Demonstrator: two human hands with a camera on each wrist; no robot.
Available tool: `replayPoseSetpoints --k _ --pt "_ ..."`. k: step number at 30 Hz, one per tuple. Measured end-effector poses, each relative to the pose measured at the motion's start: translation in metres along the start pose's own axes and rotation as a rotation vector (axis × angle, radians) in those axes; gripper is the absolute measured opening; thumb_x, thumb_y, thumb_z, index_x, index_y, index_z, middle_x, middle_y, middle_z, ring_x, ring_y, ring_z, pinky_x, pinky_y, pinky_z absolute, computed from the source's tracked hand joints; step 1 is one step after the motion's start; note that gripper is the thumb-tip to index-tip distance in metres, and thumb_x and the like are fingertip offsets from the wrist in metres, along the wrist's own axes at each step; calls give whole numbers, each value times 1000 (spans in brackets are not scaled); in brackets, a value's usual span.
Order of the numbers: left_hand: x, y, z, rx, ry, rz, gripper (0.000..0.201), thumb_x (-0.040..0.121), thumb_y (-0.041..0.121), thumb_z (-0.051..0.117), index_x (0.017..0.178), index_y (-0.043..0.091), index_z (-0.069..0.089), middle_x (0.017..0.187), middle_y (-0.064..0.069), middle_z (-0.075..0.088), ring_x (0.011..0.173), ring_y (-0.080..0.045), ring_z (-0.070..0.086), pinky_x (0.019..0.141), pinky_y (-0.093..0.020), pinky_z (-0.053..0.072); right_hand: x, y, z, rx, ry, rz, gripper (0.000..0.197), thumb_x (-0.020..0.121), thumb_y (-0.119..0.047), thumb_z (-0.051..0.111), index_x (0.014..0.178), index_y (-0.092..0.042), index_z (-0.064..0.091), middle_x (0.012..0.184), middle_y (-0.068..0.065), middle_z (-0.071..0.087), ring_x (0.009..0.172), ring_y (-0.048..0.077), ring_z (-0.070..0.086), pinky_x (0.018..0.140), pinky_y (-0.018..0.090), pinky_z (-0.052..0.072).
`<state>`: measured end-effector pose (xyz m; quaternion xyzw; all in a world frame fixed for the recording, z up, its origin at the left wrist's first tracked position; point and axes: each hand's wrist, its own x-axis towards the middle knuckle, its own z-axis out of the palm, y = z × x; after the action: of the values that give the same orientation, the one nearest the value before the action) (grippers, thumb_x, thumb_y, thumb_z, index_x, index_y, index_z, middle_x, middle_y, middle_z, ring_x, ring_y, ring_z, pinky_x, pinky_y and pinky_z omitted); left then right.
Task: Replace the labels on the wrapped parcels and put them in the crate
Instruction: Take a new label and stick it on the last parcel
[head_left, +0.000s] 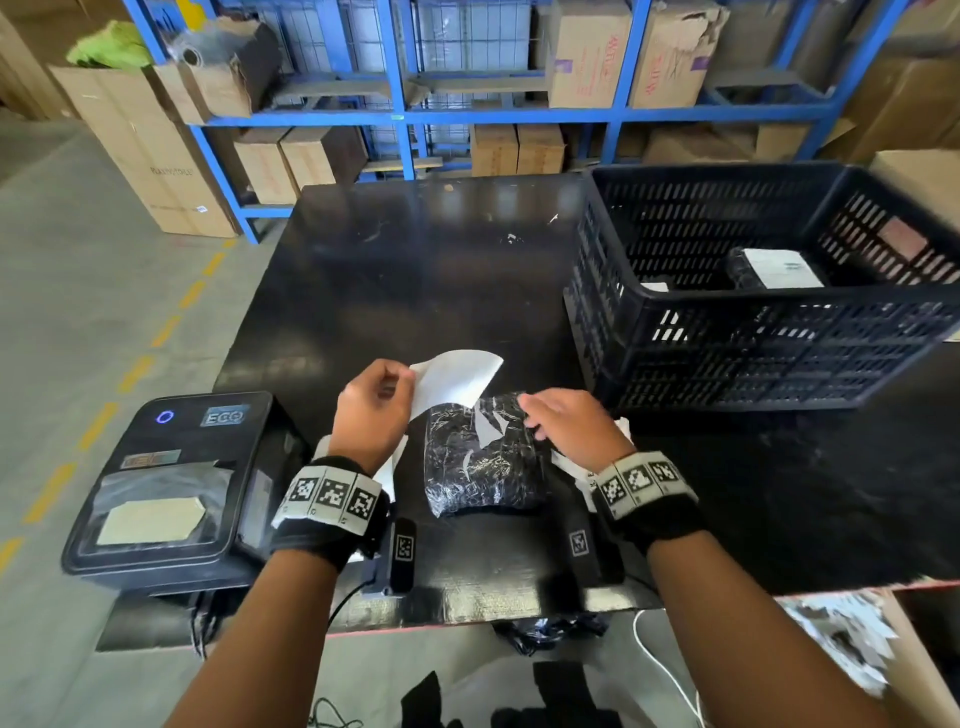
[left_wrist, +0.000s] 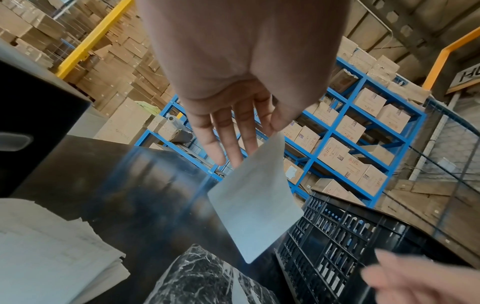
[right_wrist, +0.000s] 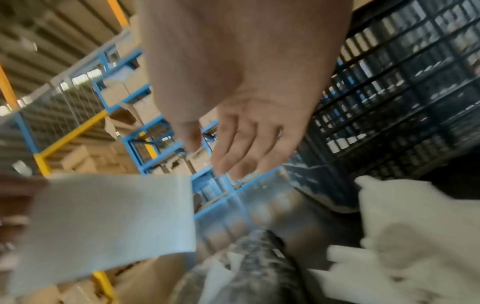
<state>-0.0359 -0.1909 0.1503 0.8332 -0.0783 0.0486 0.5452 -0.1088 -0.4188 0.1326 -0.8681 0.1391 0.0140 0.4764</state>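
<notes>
A black film-wrapped parcel (head_left: 480, 462) lies on the black table (head_left: 415, 270) in front of me, with torn white label scraps on its top. My left hand (head_left: 402, 382) pinches one edge of a blank white label (head_left: 460, 376) and holds it in the air just behind the parcel. In the left wrist view the label (left_wrist: 254, 197) hangs from thumb and fingers above the parcel (left_wrist: 207, 275). My right hand (head_left: 535, 415) has relaxed fingers over the parcel's far right end and holds nothing; whether it touches is unclear. The black slatted crate (head_left: 753, 332) stands to the right.
Inside the crate lies a labelled parcel (head_left: 779, 267). A black label printer (head_left: 171, 483) sits at the table's left corner. White sheets (left_wrist: 52, 246) are stacked by my left wrist, and crumpled paper (right_wrist: 402, 236) lies by my right. Blue shelving (head_left: 405, 114) with cartons stands behind.
</notes>
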Motion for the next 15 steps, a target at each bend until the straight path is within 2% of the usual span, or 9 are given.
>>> replayPoseSetpoints --k 2,5,8,10,12,13,15 --pt "-3 2 1 -41 -51 40 11 89 21 63 78 21 62 79 5 67 75 -8 63 76 -23 51 9 -20 10 73 -88 -16 38 98 -47 44 99 -15 66 92 4 73 78 16 67 82 35 50" --pt "-11 1 1 -57 -122 105 8 87 22 67 80 22 63 80 8 68 76 -3 65 75 -14 49 29 -40 18 220 21 96 43 100 -48 36 106 -13 60 93 7 72 75 19 67 77 36 52" --pt "-16 -8 -1 -30 -192 119 9 84 28 70 88 22 64 85 10 69 81 -5 66 73 -16 50 42 -51 20 439 84 241 45 97 -53 43 97 -12 61 87 5 71 72 17 66 65 30 53" --pt "-19 -15 0 37 -239 141 14 82 36 71 92 30 63 89 16 68 85 -3 64 74 -19 51 46 -54 21 518 95 263 35 97 -43 49 88 -12 63 89 8 70 71 16 66 61 27 51" --pt "-23 -19 -1 95 -281 173 23 80 38 72 99 32 62 99 16 65 92 -4 61 78 -19 49 47 -54 22 523 119 242 21 97 -27 51 85 -14 63 97 11 70 74 17 66 65 28 52" --pt "-24 -21 -1 120 -298 196 30 79 37 73 105 29 61 106 14 63 99 -7 59 84 -19 48 48 -53 22 495 144 225 18 97 -21 50 88 -13 64 99 12 71 77 19 67 69 31 54" --pt "-27 -27 -2 153 -323 224 44 78 35 75 117 24 56 121 8 54 112 -12 53 97 -29 45 49 -53 21 401 194 182 23 94 -18 49 93 -1 64 102 19 71 90 29 69 76 38 57"
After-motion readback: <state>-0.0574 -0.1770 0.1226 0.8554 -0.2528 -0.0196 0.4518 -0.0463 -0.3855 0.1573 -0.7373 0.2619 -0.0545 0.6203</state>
